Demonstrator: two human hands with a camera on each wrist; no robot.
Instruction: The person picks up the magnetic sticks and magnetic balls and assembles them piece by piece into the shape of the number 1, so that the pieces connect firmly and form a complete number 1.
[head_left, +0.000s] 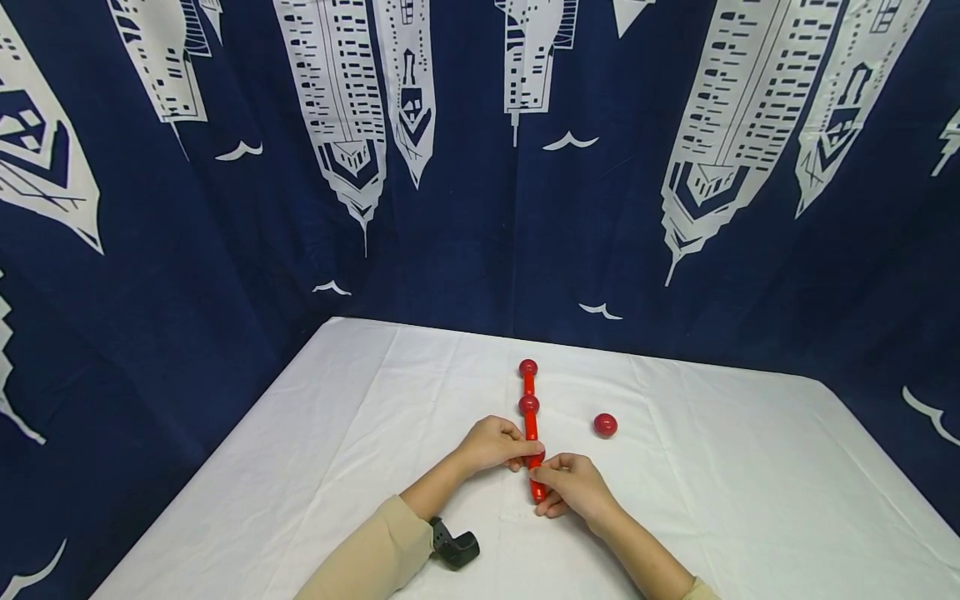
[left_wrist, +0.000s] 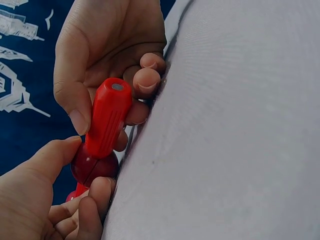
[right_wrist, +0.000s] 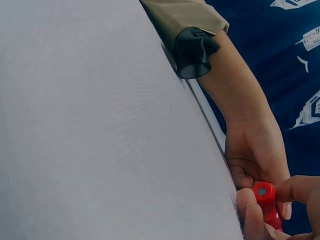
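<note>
A straight chain of red rods and dark red balls lies on the white table, pointing away from me. In the head view it has a far ball (head_left: 528, 367), a second ball (head_left: 528, 405) and a rod (head_left: 531, 425) running to my left hand (head_left: 491, 444). That hand pinches the third ball (left_wrist: 94, 167) between thumb and fingers. My right hand (head_left: 579, 487) pinches the nearest rod (left_wrist: 109, 117), which is ridged with a grey disc in its end. This rod meets the third ball; fingers partly hide the joint in the head view.
A loose dark red ball (head_left: 605, 425) lies on the white tablecloth (head_left: 720, 467), right of the chain. A black wrist device (head_left: 453, 546) sticks out at the left sleeve. Behind the table hangs a dark blue curtain (head_left: 465, 275) with white building prints.
</note>
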